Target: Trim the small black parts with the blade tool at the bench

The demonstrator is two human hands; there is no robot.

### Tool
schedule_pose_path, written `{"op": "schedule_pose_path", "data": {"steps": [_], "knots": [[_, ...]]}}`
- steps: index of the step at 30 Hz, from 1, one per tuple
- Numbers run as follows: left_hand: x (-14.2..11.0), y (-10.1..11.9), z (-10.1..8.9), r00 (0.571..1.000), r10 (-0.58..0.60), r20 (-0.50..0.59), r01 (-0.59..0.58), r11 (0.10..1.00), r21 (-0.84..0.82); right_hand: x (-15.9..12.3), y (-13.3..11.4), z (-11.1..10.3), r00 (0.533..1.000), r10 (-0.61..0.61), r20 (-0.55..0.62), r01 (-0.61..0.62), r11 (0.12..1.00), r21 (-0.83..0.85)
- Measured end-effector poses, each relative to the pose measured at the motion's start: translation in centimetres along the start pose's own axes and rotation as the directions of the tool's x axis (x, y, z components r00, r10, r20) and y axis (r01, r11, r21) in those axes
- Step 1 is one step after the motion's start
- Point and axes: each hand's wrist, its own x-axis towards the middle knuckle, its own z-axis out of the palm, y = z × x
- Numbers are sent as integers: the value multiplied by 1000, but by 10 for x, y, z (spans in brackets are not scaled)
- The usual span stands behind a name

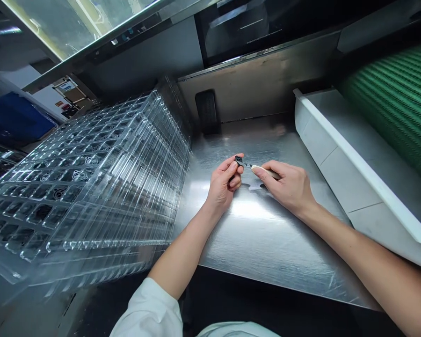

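Brushed-metal worktop (252, 248) is spreading out under both hands, w/ a stack of clear plastic trays (126, 178) rising on the L, dark shapes (60, 193) showing in some pockets, and a pale-walled trough (344, 168) running along the R, a green ribbed surface (407, 103) lying beyond it.

L hand (222, 183) is pinching a small black part (238, 160) btwn thumb and fingers, digits curling close, holding it up over the mid of the worktop. R hand (288, 183) is gripping a slim tool (272, 173) by its pale handle, fingers wrapping snugly round it, metal tip pointing at the part; tip's prob. touching, but it's too small to be sure.

Main risk, judging from here: the tip could be skidding off and nicking the L fingers, since they're sitting right by the metal and only the pinch is bracing the piece; too hard a push from the R would be the cause. A slack pinch could also be letting the part drop onto the smooth metal. L forearm's (191, 238) passing near the trays, so a sideways jerk could be knocking the stack askew
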Motion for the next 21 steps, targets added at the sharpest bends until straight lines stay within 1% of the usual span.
{"op": "schedule_pose_path", "data": {"steps": [7, 10, 13, 16, 21], "knots": [[0, 0, 0, 1000, 20, 2, -20, 1000, 22, 1, 1, 0, 999, -1, -33, 0, 1000, -22], [0, 1, 0, 1000, 22, -12, -22, 1000, 21, 0, 0, 0, 1000, -11, -1, 11, 1000, -1], [0, 1, 0, 999, 3, -41, -2, 1000, 31, 0, -1, -1, 1000, 13, 28, -14, 1000, 12], [0, 0, 0, 1000, 1, -23, -1, 1000, 25, 1, -2, -2, 1000, 18, 3, -18, 1000, 9], [0, -2, -1, 999, 34, 31, -34, 999, 3, 1, -2, -2, 1000, -1, 9, 1, 1000, 10]]}}
